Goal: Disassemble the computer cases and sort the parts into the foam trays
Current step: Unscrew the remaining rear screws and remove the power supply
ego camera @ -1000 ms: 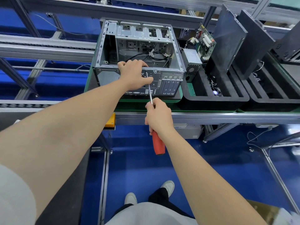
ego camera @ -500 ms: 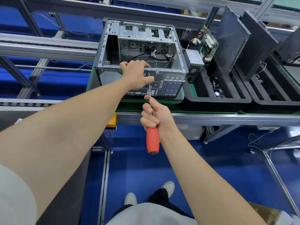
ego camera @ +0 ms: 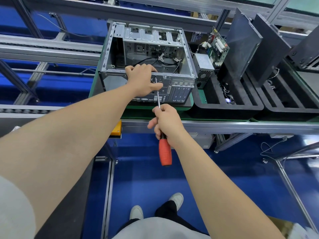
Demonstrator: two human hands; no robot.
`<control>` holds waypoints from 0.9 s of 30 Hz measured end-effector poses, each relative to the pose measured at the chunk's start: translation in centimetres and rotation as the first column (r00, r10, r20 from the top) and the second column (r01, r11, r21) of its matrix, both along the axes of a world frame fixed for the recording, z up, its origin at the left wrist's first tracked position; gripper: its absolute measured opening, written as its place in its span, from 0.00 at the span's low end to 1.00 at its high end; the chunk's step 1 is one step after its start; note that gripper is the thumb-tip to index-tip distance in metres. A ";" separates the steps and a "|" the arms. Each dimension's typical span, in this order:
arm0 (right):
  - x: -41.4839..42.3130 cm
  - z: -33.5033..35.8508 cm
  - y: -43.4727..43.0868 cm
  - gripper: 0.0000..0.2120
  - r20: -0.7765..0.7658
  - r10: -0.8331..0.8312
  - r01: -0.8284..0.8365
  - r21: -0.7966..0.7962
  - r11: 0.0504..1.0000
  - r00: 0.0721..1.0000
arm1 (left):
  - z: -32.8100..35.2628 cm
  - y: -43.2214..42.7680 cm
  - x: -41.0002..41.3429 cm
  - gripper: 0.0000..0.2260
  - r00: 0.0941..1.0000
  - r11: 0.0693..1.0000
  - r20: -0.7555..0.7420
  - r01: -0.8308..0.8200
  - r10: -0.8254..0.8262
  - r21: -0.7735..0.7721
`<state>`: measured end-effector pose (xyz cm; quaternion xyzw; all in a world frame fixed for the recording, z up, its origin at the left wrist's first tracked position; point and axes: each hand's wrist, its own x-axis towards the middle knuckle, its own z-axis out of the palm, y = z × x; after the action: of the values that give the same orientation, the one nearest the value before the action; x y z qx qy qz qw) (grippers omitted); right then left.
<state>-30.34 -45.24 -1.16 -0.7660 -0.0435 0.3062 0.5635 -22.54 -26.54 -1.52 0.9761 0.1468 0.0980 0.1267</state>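
One computer case (ego camera: pixel 148 54) sits on a green-edged pallet (ego camera: pixel 193 99) on the line, its open side up and its rear panel of ports and slot covers facing the person; loose black cables lie inside. There is one screwdriver (ego camera: pixel 165 152), two hands at work, and to the right of the case two black foam trays (ego camera: pixel 224 109) (ego camera: pixel 293 110) side by side. The nearer tray holds one grey power supply (ego camera: pixel 204 68), one green circuit board (ego camera: pixel 218 47) standing on edge behind it, and one dark panel (ego camera: pixel 241 44) leaning upright; a second dark panel (ego camera: pixel 269 49) stands in the farther tray. The screwdriver's long axis runs away from the person and slightly left, red handle nearest the body and thin metal shaft rising to the case, with the tip against the rear panel just under its top edge. The right hand (ego camera: pixel 166 125) grips the tool where shaft meets handle, fingers curled round it, so most of the red handle sticks out below the palm and the bare shaft runs on past the fingertips. The left hand (ego camera: pixel 141 81) holds the case, its fingers hooked over the rear top edge and its thumb stretched across the panel, the shaft passing just beside the thumb and the tip sitting close to the knuckles.
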 end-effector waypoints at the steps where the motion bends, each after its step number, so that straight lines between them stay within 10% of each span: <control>1: 0.0 0.2 0.0 0.08 -0.129 0.003 0.018 0.162 0.987 0.992 | 0.0 0.1 0.1 0.29 1.000 1.000 -0.003 -0.002 0.002 -0.003; 5: -0.5 0.6 -0.3 0.11 -0.555 0.108 0.325 0.622 0.713 0.825 | 0.1 0.2 0.3 0.26 1.000 0.999 -0.009 -0.002 0.002 -0.037; 10: -1.1 0.5 -0.6 0.16 -0.710 0.481 0.613 0.696 0.373 0.514 | 0.2 0.2 0.4 0.25 1.000 0.999 -0.014 -0.011 0.010 -0.046; 15: -0.6 0.6 0.0 0.12 -0.602 0.146 0.355 0.631 0.690 0.785 | 0.1 0.3 0.3 0.26 1.000 0.999 -0.010 0.003 -0.003 -0.038; 19: -0.4 0.6 0.1 0.08 -0.147 -0.032 0.058 0.181 0.982 0.989 | 0.1 -0.1 0.1 0.28 1.000 1.000 0.010 0.004 -0.004 -0.016; 23: 0.1 0.6 0.0 0.07 0.428 0.243 -0.022 -0.459 0.888 0.871 | 0.0 -0.2 0.0 0.33 1.000 1.000 0.018 0.001 -0.001 -0.017; 27: 0.6 -0.2 0.4 0.09 0.446 0.232 0.004 -0.468 0.884 0.865 | -0.1 -0.1 0.1 0.33 1.000 1.000 0.017 -0.004 0.004 -0.021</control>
<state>-29.76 -44.88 -1.32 -0.9241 -0.1585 0.1376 0.3195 -22.40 -26.68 -1.65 0.9735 0.1488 0.1053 0.1380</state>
